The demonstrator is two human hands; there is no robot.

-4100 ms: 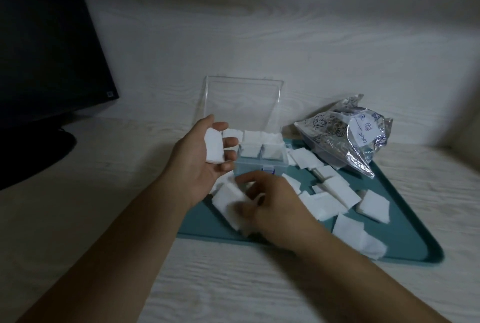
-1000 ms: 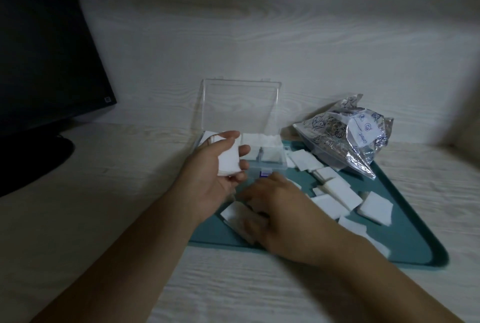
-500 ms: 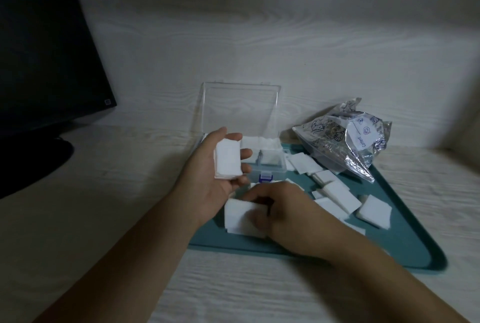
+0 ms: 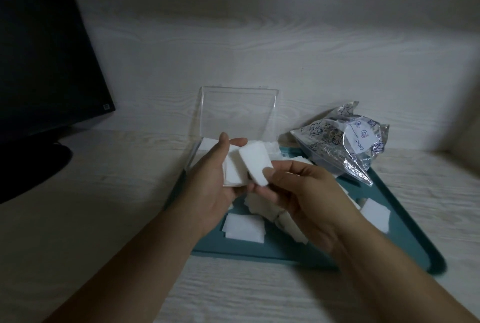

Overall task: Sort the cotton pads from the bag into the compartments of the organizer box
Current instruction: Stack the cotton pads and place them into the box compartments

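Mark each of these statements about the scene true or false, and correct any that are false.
1. The clear plastic organizer box has its lid closed. False: the lid stands open and upright.
2. The right hand pinches a white square cotton pad. True.
3. The left hand holds nothing. False: it holds a small stack of white pads.
4. The crinkled printed plastic bag lies at the far right end of the teal tray. True.
5. Every loose pad has been cleared off the tray. False: several still lie there, such as one near the front edge.
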